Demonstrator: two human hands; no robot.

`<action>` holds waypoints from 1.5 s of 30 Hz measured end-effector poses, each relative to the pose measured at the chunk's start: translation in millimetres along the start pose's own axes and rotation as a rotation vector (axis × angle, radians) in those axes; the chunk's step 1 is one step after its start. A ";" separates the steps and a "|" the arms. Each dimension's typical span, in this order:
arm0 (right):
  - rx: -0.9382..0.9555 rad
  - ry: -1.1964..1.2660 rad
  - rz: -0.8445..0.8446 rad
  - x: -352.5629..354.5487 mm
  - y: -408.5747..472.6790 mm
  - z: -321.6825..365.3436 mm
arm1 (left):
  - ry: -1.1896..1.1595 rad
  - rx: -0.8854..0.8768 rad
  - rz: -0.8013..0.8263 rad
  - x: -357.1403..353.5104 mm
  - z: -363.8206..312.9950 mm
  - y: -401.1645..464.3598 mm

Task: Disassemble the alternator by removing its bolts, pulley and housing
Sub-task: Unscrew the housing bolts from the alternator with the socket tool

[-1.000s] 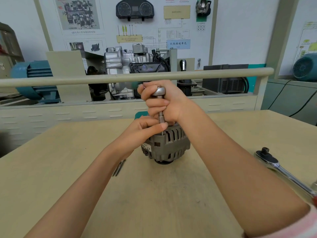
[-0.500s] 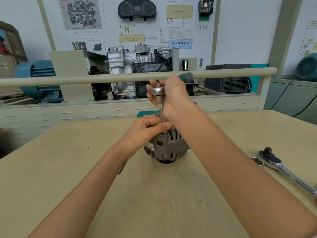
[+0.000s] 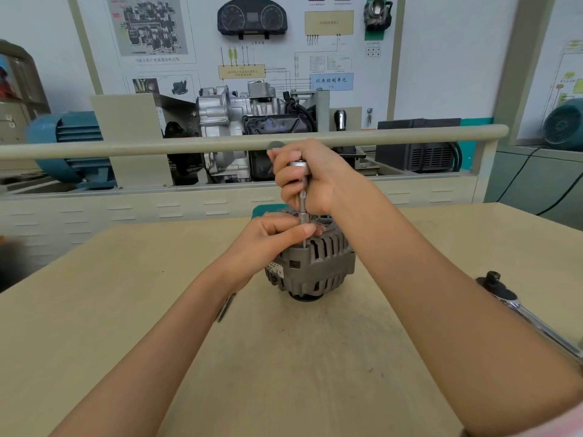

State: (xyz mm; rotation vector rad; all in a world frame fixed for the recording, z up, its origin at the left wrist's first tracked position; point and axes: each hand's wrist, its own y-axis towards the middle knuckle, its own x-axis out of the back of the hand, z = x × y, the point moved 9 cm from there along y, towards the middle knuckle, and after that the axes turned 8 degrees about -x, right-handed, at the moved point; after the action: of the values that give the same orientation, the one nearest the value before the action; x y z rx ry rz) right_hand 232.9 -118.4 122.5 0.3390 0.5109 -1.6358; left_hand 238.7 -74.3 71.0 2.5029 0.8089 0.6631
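A tan counter (image 3: 157,310) carries the work. Near its right edge lies a ratchet wrench (image 3: 517,305), its black head toward the far side and its bright handle running off toward the near right corner, partly hidden behind the right forearm. Just left of the left wrist, a thin dark metal rod (image 3: 224,307) lies flat on the counter, mostly covered by the arm. A small teal object (image 3: 263,209) sits at the far edge behind the alternator, only its corner showing. Beyond the counter a pale horizontal rail (image 3: 126,148) crosses the view; behind it stand a cutaway gearbox unit (image 3: 239,121), a blue electric motor (image 3: 72,143) at the left, and a wall training board (image 3: 252,36) with an instrument cluster.

The grey alternator (image 3: 312,266) stands upright near the middle of the counter, toward the far edge, its slotted housing facing the camera. Both forearms reach across and hide its left and top parts.

The right hand (image 3: 310,176) is curled tightly around the top of a slim nut driver (image 3: 302,200), whose chrome cap shows between the fingers and whose knurled shaft points straight down into the top of the alternator. The left hand (image 3: 268,238) has its fingers bent, thumb and fingertips pinching the lower end of the shaft, with the hand resting against the housing's upper rim.
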 end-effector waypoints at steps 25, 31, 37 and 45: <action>0.497 0.209 -0.447 40.5 -11.9 17.0 | 0.014 0.043 -0.055 3.2 2.8 0.3; 0.184 -0.021 -0.192 14.9 0.6 7.1 | 0.005 0.082 0.017 -0.2 6.0 0.0; -0.059 -0.058 0.183 -8.8 7.5 -6.8 | -0.047 0.057 0.038 -0.6 3.5 -1.0; 0.570 0.043 -0.575 35.3 -15.6 17.1 | 0.029 0.003 -0.010 3.2 -1.0 -1.0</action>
State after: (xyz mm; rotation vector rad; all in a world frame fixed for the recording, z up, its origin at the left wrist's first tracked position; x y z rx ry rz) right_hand 214.1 -156.2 121.4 0.6940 0.1619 -2.3341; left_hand 240.0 -71.3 72.2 2.4957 0.8335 0.6965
